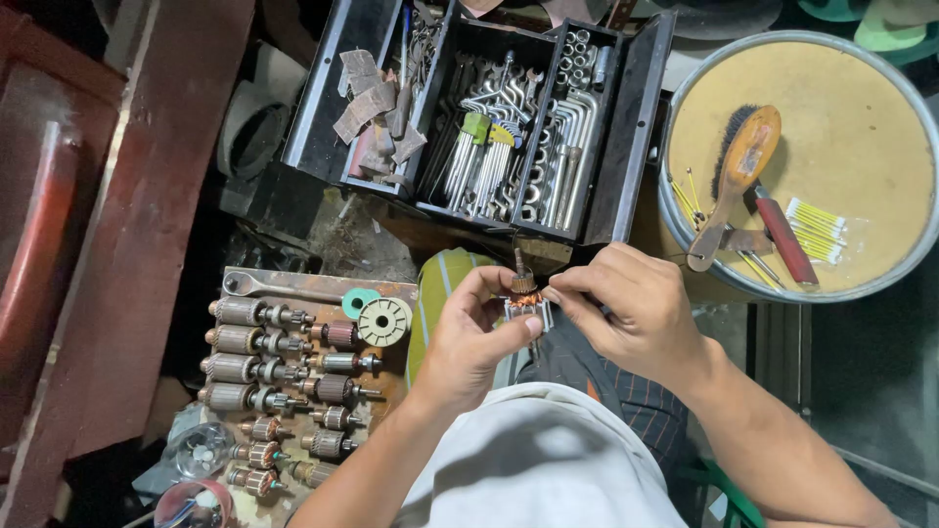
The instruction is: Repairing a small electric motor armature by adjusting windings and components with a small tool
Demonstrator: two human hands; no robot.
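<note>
Left hand [471, 337] pinches a small motor armature [526, 298] upright—steadying it—while right hand [631, 308] fingertips close on its top, perhaps gripping fine wire; spare armatures [284, 376] lie sorted alongside.

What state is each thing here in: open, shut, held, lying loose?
Toolbox: lid open, trays spread.
Small armature: held upright between both hands.
Left hand: pinching the armature.
Right hand: pinching its top.
Spare armatures: lying in rows.
Brush: lying on round tray.

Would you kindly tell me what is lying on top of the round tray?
On the round tray lie a wooden-handled brush, a red-handled tool and yellow-tipped sticks. What lies under them is hidden.
</note>
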